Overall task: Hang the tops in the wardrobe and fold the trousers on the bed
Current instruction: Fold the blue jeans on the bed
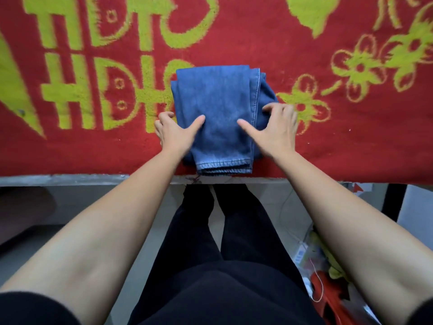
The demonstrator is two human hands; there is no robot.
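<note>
Denim sits at the centre of our view: the blue trousers (pixel 218 102) are folded into a compact, layered rectangle on the bed (pixel 70 179), which is covered by a red blanket (pixel 328 148) patterned in yellow-green. The bundle lies close to the bed's 6 o'clock edge, its hems pointing back at us. Our hands are apart, one on each flank of the bundle. The left hand (pixel 174 133) is at its 8 o'clock side with the thumb laid on top and the fingers curled at the edge. The right hand (pixel 275 131) is at its 4 o'clock side, thumb on the top layer and fingers bent over the stitched seam. We cannot see whether any fingers reach underneath. We judge that the folding step for this pair is nearly finished and that we are squaring it or getting ready to lift it. The next move calls for even pressure from both sides, so the layers stay stacked, and for keeping the hems from slipping over the bed's edge. No tops or wardrobe show here, so we cannot judge that part of the task.
</note>
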